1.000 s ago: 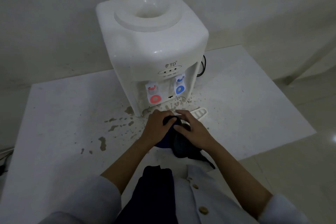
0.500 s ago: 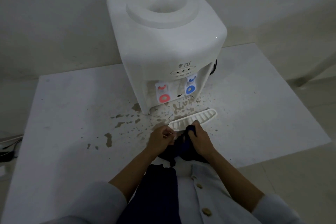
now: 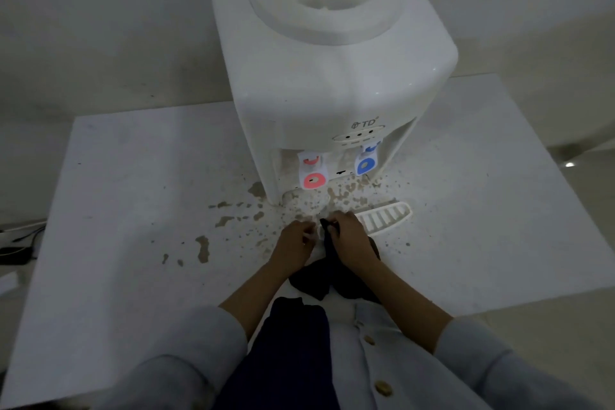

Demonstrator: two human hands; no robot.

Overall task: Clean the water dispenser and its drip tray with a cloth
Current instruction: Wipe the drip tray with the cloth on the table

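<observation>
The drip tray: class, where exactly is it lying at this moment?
In the head view the drip tray lies on the stained table, off the water dispenser and in front of its blue tap, beside the right hand.

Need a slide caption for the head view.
Right hand grips dark cloth over drip tray, left hand steadying it, before stained water dispenser.

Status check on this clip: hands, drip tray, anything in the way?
Left hand gripping drip tray end; right hand pressing dark cloth on it. Tray out on table, in front of water dispenser. Brown splatter around; nothing blocking.
</observation>
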